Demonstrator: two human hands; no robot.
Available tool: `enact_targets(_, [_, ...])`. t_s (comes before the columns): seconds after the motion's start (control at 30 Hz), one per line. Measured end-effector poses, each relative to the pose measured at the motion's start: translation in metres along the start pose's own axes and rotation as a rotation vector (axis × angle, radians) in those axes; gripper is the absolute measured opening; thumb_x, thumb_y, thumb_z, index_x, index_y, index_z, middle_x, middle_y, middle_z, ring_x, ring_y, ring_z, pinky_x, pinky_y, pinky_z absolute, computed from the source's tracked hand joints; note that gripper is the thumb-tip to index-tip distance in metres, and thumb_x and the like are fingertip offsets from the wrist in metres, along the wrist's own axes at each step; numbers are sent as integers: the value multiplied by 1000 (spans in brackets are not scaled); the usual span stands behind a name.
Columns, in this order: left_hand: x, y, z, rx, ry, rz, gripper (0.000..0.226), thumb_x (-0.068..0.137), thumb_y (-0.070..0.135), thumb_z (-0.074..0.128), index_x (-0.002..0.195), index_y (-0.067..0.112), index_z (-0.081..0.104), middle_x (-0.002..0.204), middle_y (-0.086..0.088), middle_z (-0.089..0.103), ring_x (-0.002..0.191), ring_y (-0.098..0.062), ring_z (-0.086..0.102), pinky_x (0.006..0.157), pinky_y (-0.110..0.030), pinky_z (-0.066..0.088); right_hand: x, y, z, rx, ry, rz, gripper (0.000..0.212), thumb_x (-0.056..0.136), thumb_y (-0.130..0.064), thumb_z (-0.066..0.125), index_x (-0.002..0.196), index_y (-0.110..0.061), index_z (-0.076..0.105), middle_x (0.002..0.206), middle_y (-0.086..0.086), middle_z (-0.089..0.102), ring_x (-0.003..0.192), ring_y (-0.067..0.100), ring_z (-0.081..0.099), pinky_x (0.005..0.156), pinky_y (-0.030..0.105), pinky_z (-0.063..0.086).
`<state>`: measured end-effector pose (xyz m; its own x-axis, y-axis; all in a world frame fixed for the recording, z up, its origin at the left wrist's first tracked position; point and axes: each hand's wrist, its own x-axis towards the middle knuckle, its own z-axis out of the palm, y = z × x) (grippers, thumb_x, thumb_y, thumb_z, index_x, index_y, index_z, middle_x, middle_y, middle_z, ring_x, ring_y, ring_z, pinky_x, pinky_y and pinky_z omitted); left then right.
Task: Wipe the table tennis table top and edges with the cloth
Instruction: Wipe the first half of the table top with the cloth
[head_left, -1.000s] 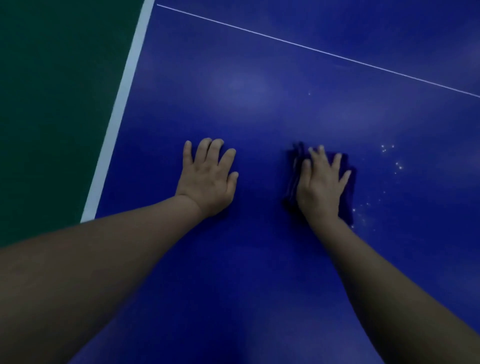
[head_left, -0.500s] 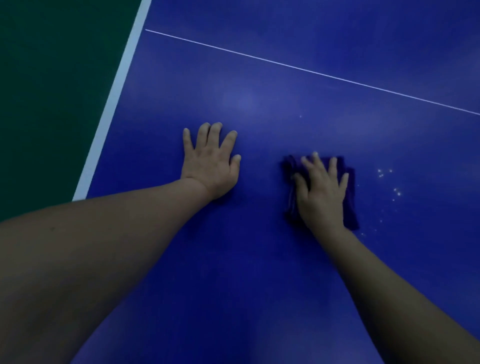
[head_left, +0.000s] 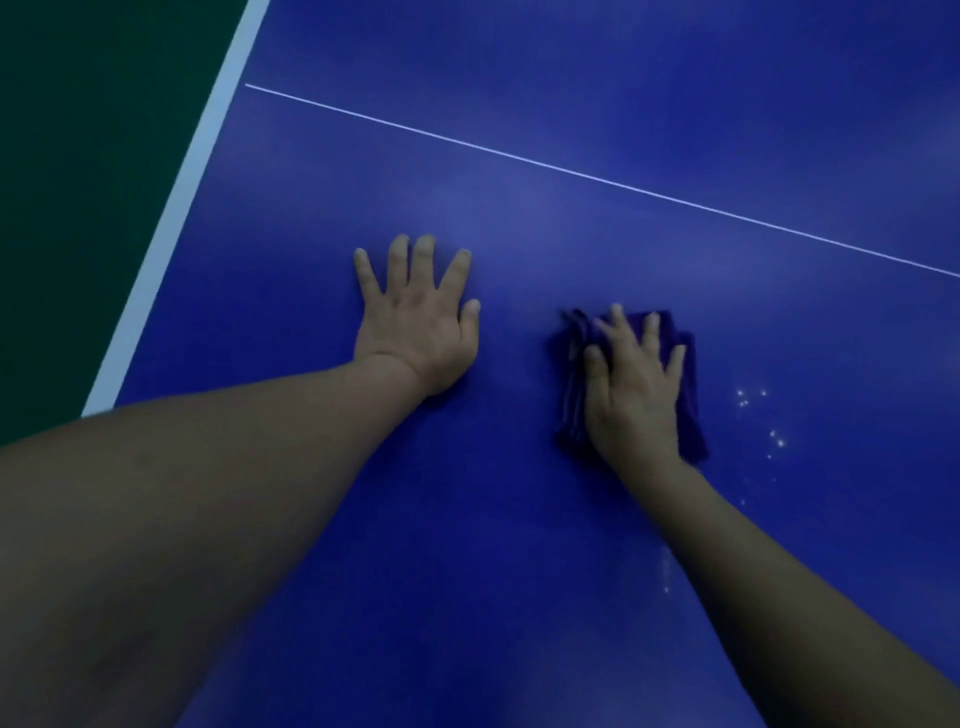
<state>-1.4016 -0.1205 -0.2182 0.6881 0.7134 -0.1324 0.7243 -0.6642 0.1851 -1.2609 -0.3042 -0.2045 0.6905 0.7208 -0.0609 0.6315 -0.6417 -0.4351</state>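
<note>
The blue table tennis table top (head_left: 519, 545) fills most of the view. My right hand (head_left: 631, 395) presses flat on a folded dark blue cloth (head_left: 688, 410) that lies on the table; the cloth shows around the fingers and along both sides of the hand. My left hand (head_left: 418, 322) lies flat on the bare table to the left of the cloth, fingers spread, holding nothing. Small bright water droplets (head_left: 758, 421) glisten on the surface just right of the cloth.
A thin white centre line (head_left: 597, 179) crosses the table beyond both hands. The white edge stripe (head_left: 182, 218) runs along the table's left side, with dark green floor (head_left: 93, 182) beyond it.
My right hand and the cloth have slid slightly toward me and leftward, away from the droplets. The view has shifted so the white centre line sits lower in frame. My left hand stays planted.
</note>
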Motion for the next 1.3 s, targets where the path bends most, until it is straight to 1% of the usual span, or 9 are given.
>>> enact_targets(0.13, [1, -2, 1, -20, 20, -5, 62, 97, 51, 24, 154, 27, 22, 159, -11, 16, 148, -34, 5, 117, -65, -6, 100, -27, 9, 98, 69, 184, 51, 107, -38, 33, 152, -15, 36, 163, -1, 28, 153, 27, 9, 121, 53, -7])
enact_targets(0.3, [2, -2, 1, -12, 43, -8, 61, 96, 52, 28, 153, 30, 25, 158, -9, 18, 148, -31, 7, 117, -64, -4, 100, -52, 24, -124, -106, -233, 47, 104, -45, 37, 145, -24, 48, 162, -6, 28, 153, 30, 9, 120, 55, -3])
enact_targets(0.43, [3, -2, 3, -23, 55, -11, 61, 96, 53, 26, 152, 30, 27, 156, -9, 18, 147, -31, 7, 117, -64, -4, 39, -14, 6, -174, -129, -342, 54, 99, -55, 35, 139, -25, 56, 159, -6, 35, 152, 29, 15, 121, 55, 2])
enact_targets(0.57, [3, -3, 3, -11, 48, -10, 63, 95, 53, 22, 153, 29, 25, 157, -9, 17, 147, -31, 6, 117, -65, -4, 65, 9, -2, -104, 2, -54, 41, 102, -43, 45, 138, -24, 56, 159, -2, 36, 152, 31, 16, 119, 58, 0])
enact_targets(0.7, [3, -1, 1, -1, 32, -12, 63, 95, 53, 21, 154, 30, 22, 157, -9, 15, 148, -32, 4, 116, -66, -4, 147, -4, -3, 23, 128, 231, 42, 105, -40, 38, 140, -22, 51, 160, 1, 33, 152, 36, 11, 118, 62, -4])
enact_targets(0.87, [3, -2, 1, 11, 24, -15, 64, 95, 55, 18, 154, 31, 20, 158, -8, 13, 148, -31, 2, 116, -65, -5, 176, -50, 15, -106, -54, -101, 43, 105, -42, 37, 144, -26, 47, 162, -1, 30, 152, 34, 11, 119, 59, -1])
enact_targets(1.07, [4, -2, 3, -1, 48, -10, 66, 92, 55, 17, 152, 30, 28, 155, -9, 20, 146, -31, 8, 117, -66, -1, 56, -21, 6, -153, -148, -361, 45, 102, -44, 45, 144, -30, 49, 160, -7, 33, 153, 29, 14, 120, 56, 2])
enact_targets(1.17, [3, -2, 3, 4, 48, -7, 66, 92, 55, 17, 152, 29, 29, 155, -10, 20, 146, -32, 9, 117, -66, 0, 46, 16, -11, -142, -113, -207, 43, 101, -43, 48, 141, -29, 54, 158, -5, 37, 152, 30, 17, 119, 59, 4])
enact_targets(1.3, [3, -1, 2, 4, 24, 5, 67, 91, 57, 15, 153, 30, 25, 156, -11, 17, 147, -33, 6, 116, -67, -2, 120, 26, -21, -97, 3, 135, 42, 103, -42, 44, 143, -31, 49, 162, -4, 30, 152, 33, 11, 117, 63, 0])
